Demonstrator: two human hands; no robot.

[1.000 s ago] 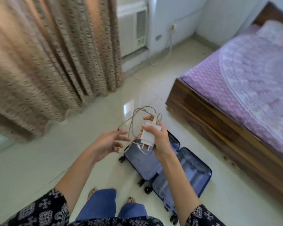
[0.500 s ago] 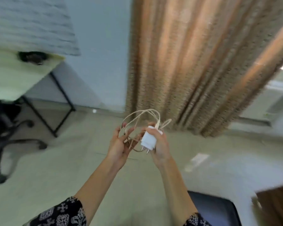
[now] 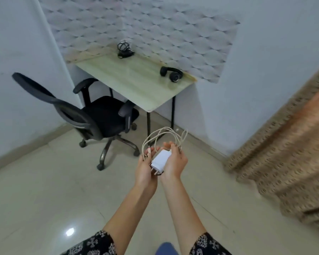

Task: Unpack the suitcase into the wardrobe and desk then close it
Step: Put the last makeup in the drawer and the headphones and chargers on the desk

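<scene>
Cradling a white charger (image 3: 161, 160) and its looped cable (image 3: 163, 134), both hands' grips close around them, the tabletop (image 3: 136, 83) well ahead.

The curtain (image 3: 291, 155) is blurred and cut off at right.

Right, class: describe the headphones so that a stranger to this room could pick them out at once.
Find the pale wooden desk against the patterned wall, beside the black office chair. Two dark things lie on it: the headphones are near its right end by the wall. Unlike the tangled black cable bundle at the far left corner, they form a smooth band with round earcups.
</scene>
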